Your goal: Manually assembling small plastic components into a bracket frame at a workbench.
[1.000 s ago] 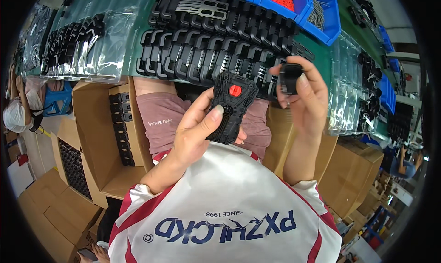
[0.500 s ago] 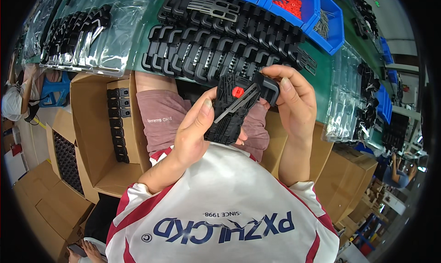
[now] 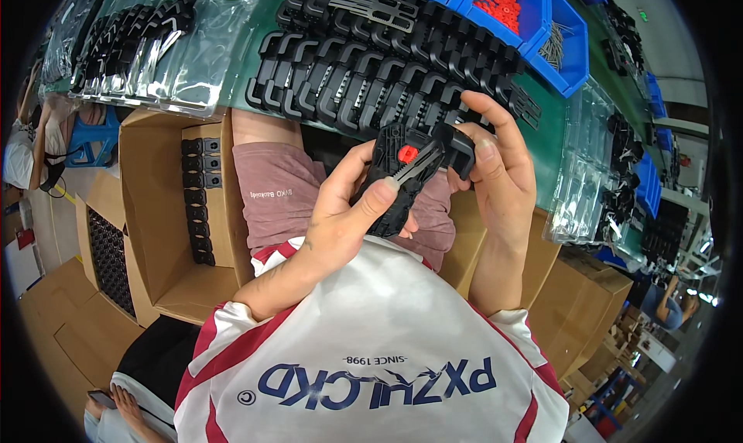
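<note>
Clock read around the housing, twelve at top of view.

Grips black housing in left hand, mid-view above the lap. Hand closed: fingers round the nine o'clock side and underneath, tips showing at five, thumb laid across the face. Round red insert in the face, toward twelve.

At two o'clock, just beside: right hand, partly closed, bent black bracket between thumb and fingers, index finger raised clear. From bracket toward seven-to-eight o'clock, over the housing face: toothed metal strip, lower end by left thumb tip. Cannot tell strip seated from strip merely laid on.

At twelve, on green table: close-set rows of black brackets, loose metal strips on top. Between one and two: blue bins with red parts and thin metal pins. At ten: clear plastic trays. At nine, lower down: open carton, black pieces stacked inside.
</note>
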A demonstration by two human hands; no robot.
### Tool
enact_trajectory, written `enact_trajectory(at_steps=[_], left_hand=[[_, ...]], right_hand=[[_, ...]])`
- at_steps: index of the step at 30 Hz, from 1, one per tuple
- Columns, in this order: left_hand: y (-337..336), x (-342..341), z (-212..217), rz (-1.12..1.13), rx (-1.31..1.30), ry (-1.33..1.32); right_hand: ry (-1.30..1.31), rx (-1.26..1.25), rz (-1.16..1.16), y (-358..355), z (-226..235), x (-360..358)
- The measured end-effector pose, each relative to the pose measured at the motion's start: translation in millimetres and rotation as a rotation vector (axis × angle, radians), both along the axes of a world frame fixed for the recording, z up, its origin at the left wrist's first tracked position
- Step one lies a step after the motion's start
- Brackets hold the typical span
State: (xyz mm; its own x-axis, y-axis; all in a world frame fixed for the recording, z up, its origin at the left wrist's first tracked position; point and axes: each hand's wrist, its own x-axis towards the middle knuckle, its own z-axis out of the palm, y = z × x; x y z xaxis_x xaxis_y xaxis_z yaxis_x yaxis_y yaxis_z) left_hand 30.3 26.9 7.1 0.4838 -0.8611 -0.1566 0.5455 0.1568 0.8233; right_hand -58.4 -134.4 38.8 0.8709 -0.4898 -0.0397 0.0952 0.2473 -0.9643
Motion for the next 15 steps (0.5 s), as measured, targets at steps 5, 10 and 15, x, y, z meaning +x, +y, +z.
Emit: enact_trajectory(at_steps=[5, 10, 15], left_hand=[[0, -1, 3, 0.006, 0.042, -0.042], [1, -3, -3, 0.060, -0.100, 0.191], [2, 1, -5, 0.046, -0.144, 0.329]], right_hand=[[0.041, -0.050, -0.056, 4, 1, -1], [0.074, -0.102, -0.092, 5, 1, -1], [0.079, -0.097, -0.111, 5, 0, 0]])
